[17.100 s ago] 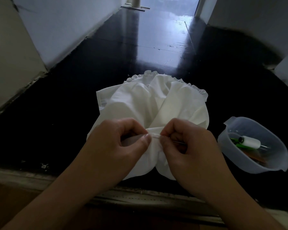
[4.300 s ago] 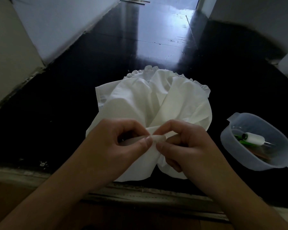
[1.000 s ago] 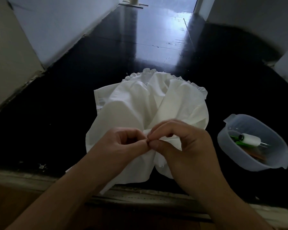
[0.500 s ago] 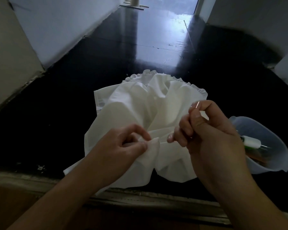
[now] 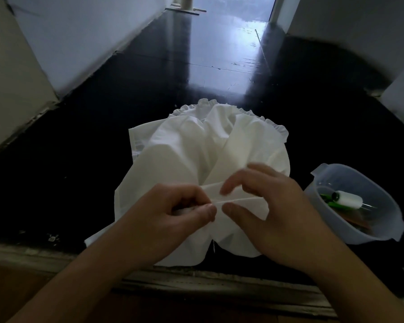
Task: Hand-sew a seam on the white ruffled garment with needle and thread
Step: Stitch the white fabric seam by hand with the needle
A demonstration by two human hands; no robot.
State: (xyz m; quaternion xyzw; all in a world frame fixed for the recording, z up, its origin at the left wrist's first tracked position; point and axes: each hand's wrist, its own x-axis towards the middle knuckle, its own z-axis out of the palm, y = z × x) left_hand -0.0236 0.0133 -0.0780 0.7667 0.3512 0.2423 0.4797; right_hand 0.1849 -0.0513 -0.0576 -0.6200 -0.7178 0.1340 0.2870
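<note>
Mid-stitch: left hand [image 5: 173,213] pinches the garment [image 5: 196,155] fold; right hand [image 5: 266,206], fingers spread beside it, holds nothing visible; next, re-enter the needle

Glossy black floor [image 5: 219,50] reflecting daylight; pale walls [image 5: 79,36] both sides; worn wooden ledge [image 5: 196,283] near camera.
</note>
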